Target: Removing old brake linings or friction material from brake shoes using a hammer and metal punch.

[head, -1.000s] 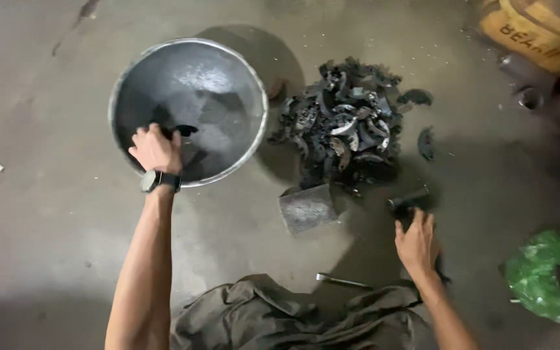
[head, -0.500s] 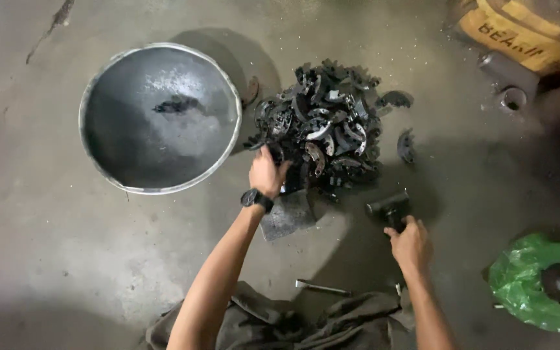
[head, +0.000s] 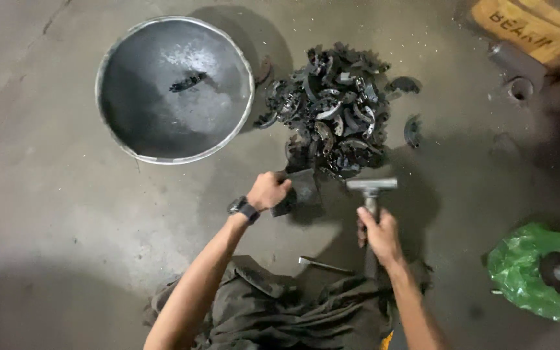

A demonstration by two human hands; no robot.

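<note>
round metal basin (head: pixel 124 139): dull grey, with a paler silver rim and whitish shiny patches inside; one small black piece lies in it.
heap of curved metal parts (head: pixel 335 113): mostly black and dark grey, with some pale grey bands on the curved faces.
square metal block (head: pixel 304 188): dark grey, almost black.
metal hammer (head: pixel 371 186): light grey head, darker grey handle.
wrist watch (head: pixel 244 209): black.
trousers (head: pixel 280 311): dark olive-grey, plain.
concrete floor (head: pixel 59 220): grey-brown, with darker stains and thin cracks.
crumpled plastic bag (head: pixel 520 259): bright green, around a black round thing.
cardboard box (head: pixel 526 29): yellow-brown, with dark lettering.
</note>
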